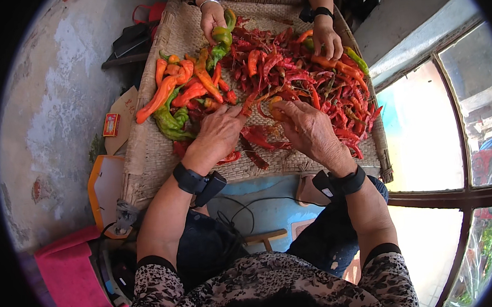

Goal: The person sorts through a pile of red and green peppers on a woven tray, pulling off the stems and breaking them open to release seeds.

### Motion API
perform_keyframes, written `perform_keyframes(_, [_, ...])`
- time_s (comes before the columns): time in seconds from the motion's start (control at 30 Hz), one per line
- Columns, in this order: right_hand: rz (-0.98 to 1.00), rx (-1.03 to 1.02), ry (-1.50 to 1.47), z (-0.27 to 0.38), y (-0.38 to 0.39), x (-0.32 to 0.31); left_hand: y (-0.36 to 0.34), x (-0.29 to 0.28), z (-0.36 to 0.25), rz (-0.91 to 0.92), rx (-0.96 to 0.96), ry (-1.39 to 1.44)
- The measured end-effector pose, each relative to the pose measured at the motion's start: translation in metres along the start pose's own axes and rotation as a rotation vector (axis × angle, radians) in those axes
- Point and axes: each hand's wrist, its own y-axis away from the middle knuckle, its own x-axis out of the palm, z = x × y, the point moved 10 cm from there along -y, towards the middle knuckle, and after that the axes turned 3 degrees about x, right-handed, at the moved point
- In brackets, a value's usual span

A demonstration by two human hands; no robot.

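Observation:
On a woven tray (150,159) lie fresh orange and green peppers (162,99) at the left and a pile of dried red chillies (277,61) at the right. My left hand (216,134) is among the peppers at the near middle, fingers bent over reddish ones; what they grip is hidden. My right hand (311,132) is closed on a yellowish-orange pepper (277,109) beside the red pile. Across the tray, another person's hand (211,20) holds a twisted green pepper (218,51), and their other hand (326,36) rests on an orange pepper (347,68).
A peeling wall (41,121) runs along the left, with a matchbox (111,124), cardboard and pink cloth (67,277) beside the tray. A glazed window (425,131) is at the right. Black cables (249,207) hang below the tray near my knees.

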Motion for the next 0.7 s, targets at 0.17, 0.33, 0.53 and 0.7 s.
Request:
perform_keyframes(0.17, [-0.387,0.182,0.176,-0.041,-0.003,-0.064,-0.005,0.011,-0.022,0.036,0.180,0.084])
perform_keyframes(0.33, [0.013,0.104,0.004,-0.024,0.000,0.002,0.002,0.003,-0.035,-0.101,0.241,0.082])
perform_keyframes(0.53, [0.206,-0.031,0.293,-0.007,0.000,0.071,0.003,-0.006,-0.031,-0.086,0.245,0.115])
perform_keyframes(0.7, [0.201,-0.061,0.351,-0.001,-0.004,0.069,0.007,-0.018,-0.023,-0.135,0.215,0.137])
